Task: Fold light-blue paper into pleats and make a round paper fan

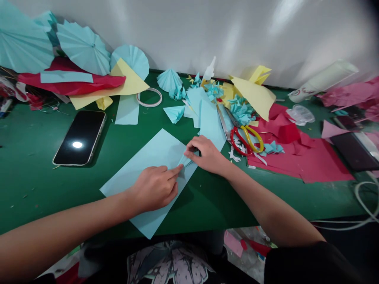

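A small folded piece of light blue paper [186, 161] lies between my hands, over the right corner of a large light blue sheet [151, 157]. My right hand [207, 154] pinches its upper end between thumb and fingertips. With the index finger stretched out, my left hand [156, 185] presses on its lower left end, the other fingers curled in. Just beyond my right hand, strips of blue paper [209, 118] lie flat. Scissors with red and yellow handles [247, 140] rest to their right.
Pleated blue paper fans [84, 47] stand along the wall at left. A phone [79, 138] and a tape roll [149, 98] lie on the green table [38, 181]. Red paper sheets [319, 161] cover the right, near a dark device [353, 150] and white cable [359, 193].
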### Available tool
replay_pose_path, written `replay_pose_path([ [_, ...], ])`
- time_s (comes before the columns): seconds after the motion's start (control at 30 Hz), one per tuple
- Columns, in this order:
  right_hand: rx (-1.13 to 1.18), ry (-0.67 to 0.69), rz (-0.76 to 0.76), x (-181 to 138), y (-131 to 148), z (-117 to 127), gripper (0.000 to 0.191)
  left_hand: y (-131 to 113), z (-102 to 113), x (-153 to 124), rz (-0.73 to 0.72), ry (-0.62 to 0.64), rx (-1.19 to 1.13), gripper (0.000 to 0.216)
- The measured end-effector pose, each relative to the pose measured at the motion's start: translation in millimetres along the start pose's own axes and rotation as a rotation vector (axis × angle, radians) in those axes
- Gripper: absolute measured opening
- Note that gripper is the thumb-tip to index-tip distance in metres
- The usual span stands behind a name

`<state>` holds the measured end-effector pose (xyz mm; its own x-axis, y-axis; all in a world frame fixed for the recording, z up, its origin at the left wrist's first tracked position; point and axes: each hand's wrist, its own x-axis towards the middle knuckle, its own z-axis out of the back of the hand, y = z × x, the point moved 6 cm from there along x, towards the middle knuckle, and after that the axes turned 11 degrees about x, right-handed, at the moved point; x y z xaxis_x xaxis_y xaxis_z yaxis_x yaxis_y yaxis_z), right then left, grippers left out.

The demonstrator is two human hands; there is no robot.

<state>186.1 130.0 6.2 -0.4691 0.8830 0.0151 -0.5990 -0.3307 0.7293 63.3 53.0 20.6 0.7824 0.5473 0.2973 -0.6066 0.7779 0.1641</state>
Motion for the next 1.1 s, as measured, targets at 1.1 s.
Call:
replay_pose_path([
  [1.1, -0.033, -0.026, -0.144, 4.2, -15.4, 10.8, 0.016, 16.6, -5.5, -0.6, -0.284, 0.112, -0.059, 0.023],
])
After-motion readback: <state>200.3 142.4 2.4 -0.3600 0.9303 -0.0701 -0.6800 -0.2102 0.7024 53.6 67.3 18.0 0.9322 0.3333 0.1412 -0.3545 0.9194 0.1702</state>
